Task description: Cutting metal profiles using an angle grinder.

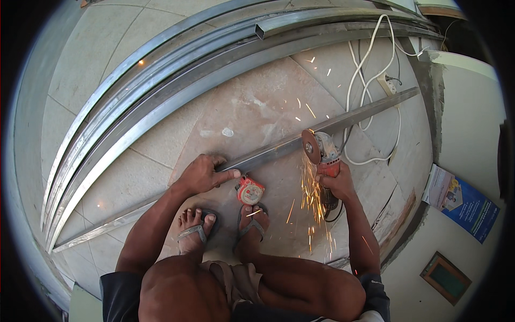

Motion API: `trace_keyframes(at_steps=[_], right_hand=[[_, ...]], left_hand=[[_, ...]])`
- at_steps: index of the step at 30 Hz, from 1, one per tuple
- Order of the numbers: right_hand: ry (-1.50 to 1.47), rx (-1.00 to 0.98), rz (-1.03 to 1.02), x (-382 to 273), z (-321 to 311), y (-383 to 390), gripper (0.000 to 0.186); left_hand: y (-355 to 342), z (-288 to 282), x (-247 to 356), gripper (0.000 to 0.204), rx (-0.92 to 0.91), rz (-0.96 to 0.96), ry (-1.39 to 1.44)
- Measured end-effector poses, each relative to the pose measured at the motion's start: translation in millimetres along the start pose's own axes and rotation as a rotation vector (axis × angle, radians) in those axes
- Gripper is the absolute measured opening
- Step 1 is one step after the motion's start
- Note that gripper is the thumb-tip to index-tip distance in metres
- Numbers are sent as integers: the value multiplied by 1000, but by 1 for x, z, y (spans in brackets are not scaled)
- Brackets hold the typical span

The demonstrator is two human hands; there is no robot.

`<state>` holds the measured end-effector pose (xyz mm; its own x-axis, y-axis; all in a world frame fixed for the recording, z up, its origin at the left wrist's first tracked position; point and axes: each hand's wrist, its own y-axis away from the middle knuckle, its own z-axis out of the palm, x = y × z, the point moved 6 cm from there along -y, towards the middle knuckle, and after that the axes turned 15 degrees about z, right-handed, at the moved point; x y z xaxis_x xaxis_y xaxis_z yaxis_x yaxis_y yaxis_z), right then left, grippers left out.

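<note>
A long square metal tube (263, 157) lies slantwise across the floor in front of my feet. My left hand (203, 176) grips it left of the middle, thumb on the near side and fingers over the far side. In my right hand (339, 183) is a red and grey angle grinder (328, 151). Its reddish-brown disc (310, 146) meets the tube, and orange sparks (312, 190) stream down toward me. Between my left hand and my right foot sits a red tape measure (249, 190), close to the tube.
Several long metal tubes (177, 67) lie in a bundle across the far and left floor. A white cord (370, 88) loops near a white power strip (387, 86) at the right. A blue and white printed box (462, 203) and a small framed panel (445, 277) are farther right. My sandalled feet (196, 231) stand close to the tube.
</note>
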<state>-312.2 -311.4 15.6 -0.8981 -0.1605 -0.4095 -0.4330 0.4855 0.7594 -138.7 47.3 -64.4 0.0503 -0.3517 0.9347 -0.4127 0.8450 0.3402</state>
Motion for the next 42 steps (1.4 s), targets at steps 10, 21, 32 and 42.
trace_keyframes(at_steps=[10,21,32,42], right_hand=[[-53,-36,31,6,-1,7,52],[30,-5,25,1,-3,6,48],[-71,-49,-1,-7,-6,14,46],[-18,-41,8,-5,-3,4,53]], left_hand=[[0,-1,2,67,-25,-42,15],[-1,1,-2,67,-10,-36,35],[-3,-1,3,64,-22,-15,12],[-3,0,2,65,-14,-27,11]])
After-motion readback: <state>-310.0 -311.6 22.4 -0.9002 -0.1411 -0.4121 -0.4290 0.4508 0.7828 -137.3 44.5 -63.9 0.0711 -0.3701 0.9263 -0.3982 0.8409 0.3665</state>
